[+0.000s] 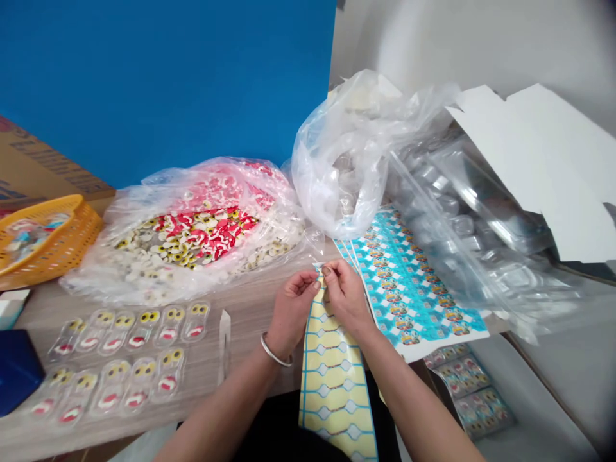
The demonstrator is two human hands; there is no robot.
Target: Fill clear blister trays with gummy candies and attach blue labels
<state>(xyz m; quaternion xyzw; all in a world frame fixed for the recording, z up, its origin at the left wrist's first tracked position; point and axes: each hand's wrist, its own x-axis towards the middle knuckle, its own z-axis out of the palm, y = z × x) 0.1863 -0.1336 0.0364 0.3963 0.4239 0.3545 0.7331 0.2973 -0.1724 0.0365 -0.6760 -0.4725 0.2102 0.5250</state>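
Note:
My left hand (294, 311) and my right hand (347, 296) meet at the table's front edge, fingers pinched on the top end of a long yellow sticker strip (337, 391). The strip has blue lines and pale shapes and hangs down over my lap. A bracelet circles my left wrist. Beside my right hand lie printed blue sticker sheets (409, 289). Left of my hands, two rows of small clear blister packs (137, 327) hold yellow eye pieces and red-and-white mouth pieces. A thin pale strip (224, 340) lies between the packs and my left arm.
A large plastic bag (206, 231) of loose eye and mouth pieces lies behind the packs. An orange basket (72, 237) and blue object (17, 372) stand left. Clear bags (457, 205) of plastic shells and white card (543, 160) fill the right. Filled packs (471, 385) lie below the table.

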